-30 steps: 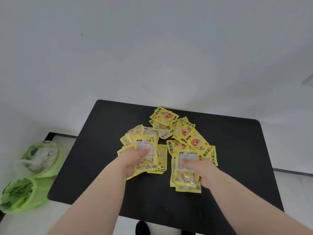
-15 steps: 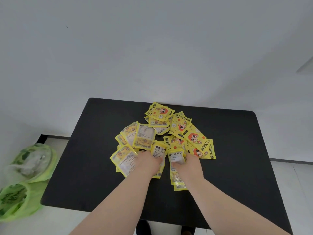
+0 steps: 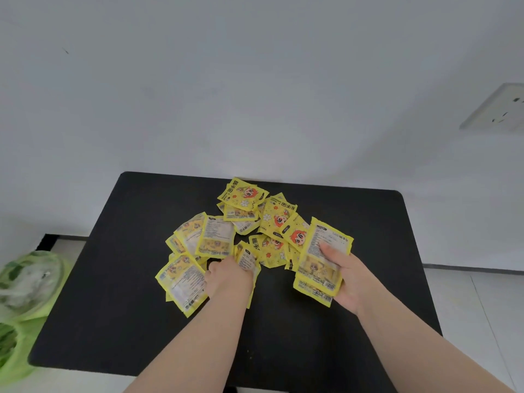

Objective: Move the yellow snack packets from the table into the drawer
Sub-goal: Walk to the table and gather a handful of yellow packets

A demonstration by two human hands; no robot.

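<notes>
While drawer hidden, right hand [image 3: 347, 275] seemingly grips packets [image 3: 321, 260].

The flat rectangular tabletop [image 3: 136, 279] is matte black, plain and without pattern. The glossy foil snack packets [image 3: 243, 194] heaped on it are bright yellow; those lying face up carry a cartoon figure with orange-red hair, small white flowers and dark lettering. Packets turned over, such as the one at 9 o'clock of the heap [image 3: 183, 282] and the one at 3 o'clock [image 3: 323, 251], show a pale grey-white panel of fine dark print bordered in yellow. The crumpled thin plastic bags [image 3: 25, 282] are translucent lime green with darker green patches. The wall [image 3: 255, 80] is plain off-white.
</notes>
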